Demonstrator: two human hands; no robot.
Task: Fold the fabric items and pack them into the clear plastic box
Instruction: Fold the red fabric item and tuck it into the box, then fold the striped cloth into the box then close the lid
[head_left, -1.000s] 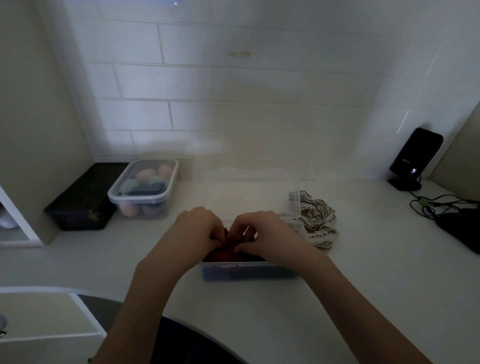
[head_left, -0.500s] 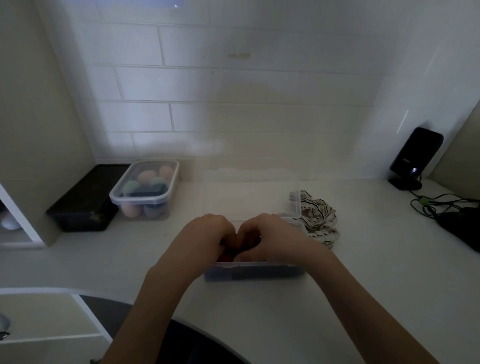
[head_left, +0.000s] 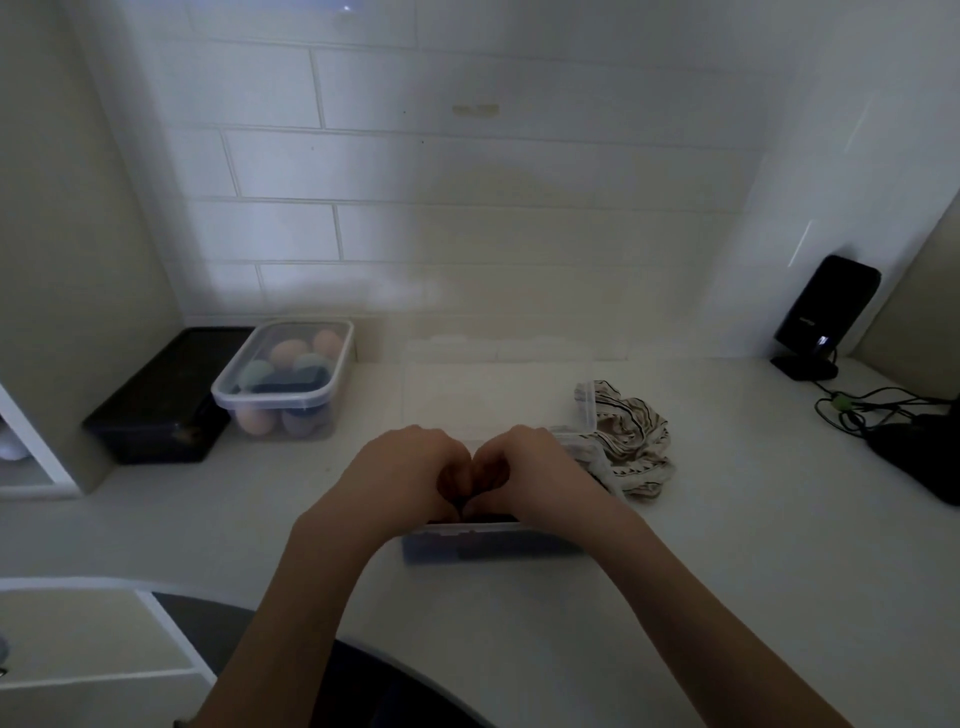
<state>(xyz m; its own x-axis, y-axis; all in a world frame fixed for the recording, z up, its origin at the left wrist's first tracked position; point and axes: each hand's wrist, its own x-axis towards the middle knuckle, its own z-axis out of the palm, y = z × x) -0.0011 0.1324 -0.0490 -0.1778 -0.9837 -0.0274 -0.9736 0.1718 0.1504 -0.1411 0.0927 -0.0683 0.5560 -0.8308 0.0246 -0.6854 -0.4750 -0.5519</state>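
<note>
The left hand (head_left: 402, 475) and the right hand (head_left: 535, 475) meet knuckle to knuckle over the clear plastic box (head_left: 493, 543), fingers curled downward and inward, thumbs tucked into the dark gap between them. They press down on dark fabric (head_left: 488, 518) inside the box. Only a thin dark strip of it shows below the hands, along the near rim, so whether the fingers actually pinch the cloth or just push on it cannot be told.

The box sits right under the hands. Its near wall is see-through, smooth and straight, with dark bluish contents showing through it. Its far part is very hard to make out against the pale counter (head_left: 675, 597). Just beyond the right hand, a rounded clear corner of the box stands up.

Touching that corner, to the right of the right hand, lies a crumpled cream cloth with dark stripes (head_left: 631, 447), soft and bunched in a loose heap on the counter.

Farther off, beyond and to the left of the left hand, a second clear tub with a lid (head_left: 283, 382) holds rounded pastel shapes in peach, green and blue. Beside it is a flat black tray (head_left: 161, 400). Far to the right stand a black phone on a stand (head_left: 826, 312) and tangled cables (head_left: 862, 410).
</note>
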